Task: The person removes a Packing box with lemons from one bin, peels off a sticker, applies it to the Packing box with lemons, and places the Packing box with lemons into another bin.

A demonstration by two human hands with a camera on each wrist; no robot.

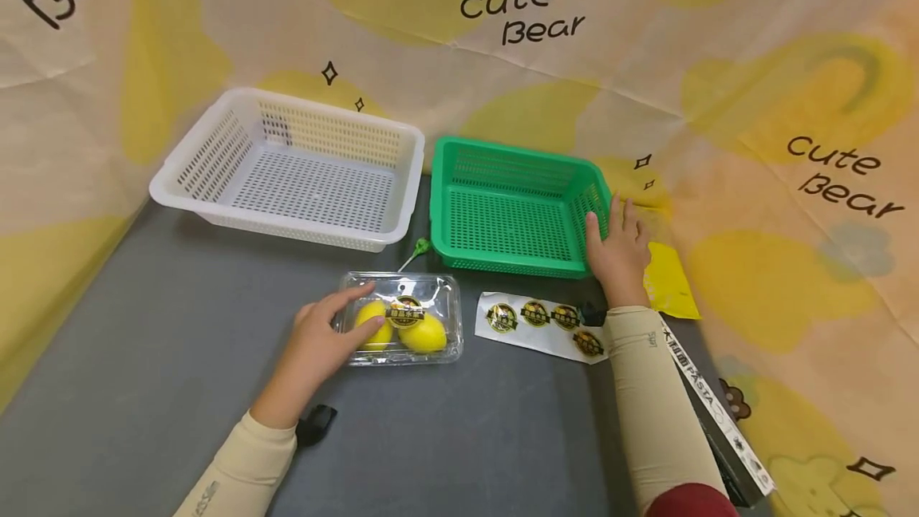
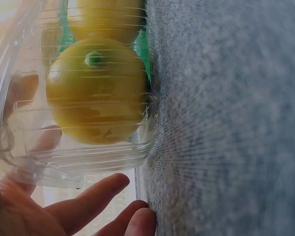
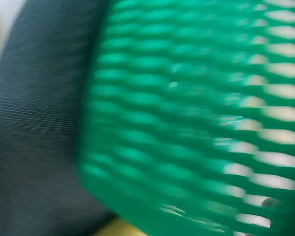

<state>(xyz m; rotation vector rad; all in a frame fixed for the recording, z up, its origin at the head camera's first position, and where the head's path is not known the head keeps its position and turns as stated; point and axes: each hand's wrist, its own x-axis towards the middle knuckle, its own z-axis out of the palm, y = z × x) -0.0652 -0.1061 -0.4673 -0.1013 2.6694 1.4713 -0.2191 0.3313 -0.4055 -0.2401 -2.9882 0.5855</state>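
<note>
My left hand [image 1: 325, 339] lies at the left end of a clear plastic clamshell box [image 1: 447, 290], its forefinger and thumb stretched over the lid. Inside are yellow lemons [image 1: 424, 333], seen closer through the ridged wall as a lemon [image 2: 96, 93] in the left wrist view. The box bears a black and gold label [image 1: 406, 312]. At the right edge of a green plastic basket [image 1: 513, 266] is my right hand [image 1: 621, 258], fingers extended and thumb overlapping the rim. In the right wrist view the basket's slotted wall [image 3: 152, 118] is blurred and no fingers show.
A white basket [image 1: 287, 227] stands at back left. A green-headed stick [image 1: 421, 246] lies between the baskets and box. A strip of round stickers [image 1: 534, 327] sits right of the box. Beyond the right arm are a yellow packet [image 1: 671, 286] and a black pasta box [image 1: 718, 413].
</note>
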